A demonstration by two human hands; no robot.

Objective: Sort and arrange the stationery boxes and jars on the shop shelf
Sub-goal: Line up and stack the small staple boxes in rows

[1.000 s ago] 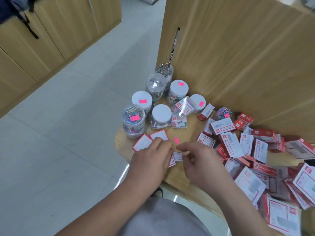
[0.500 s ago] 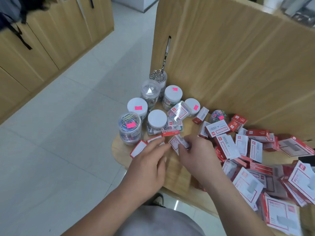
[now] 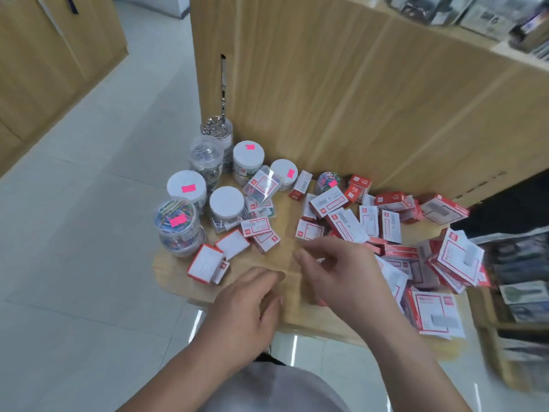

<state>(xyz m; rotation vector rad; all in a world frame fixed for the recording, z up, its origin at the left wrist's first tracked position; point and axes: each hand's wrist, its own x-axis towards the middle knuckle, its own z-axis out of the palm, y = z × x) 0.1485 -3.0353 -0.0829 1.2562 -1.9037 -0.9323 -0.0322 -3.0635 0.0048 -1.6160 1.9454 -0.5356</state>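
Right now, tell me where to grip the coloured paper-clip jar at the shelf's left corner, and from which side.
Grip the coloured paper-clip jar round its clear upright wall, coming from the left with the left hand. Other jars crowd its far side and boxes its right; its left faces open floor.

Print on red-and-white boxes (image 3: 346, 226) too small to read. Right hand (image 3: 335, 272) covers boxes beneath; its fingertips blurred, possibly pinching something, cannot tell. Left hand (image 3: 246, 304) hides own fingertips. Packets on side racks (image 3: 523, 295) smeared, cut by frame edge.
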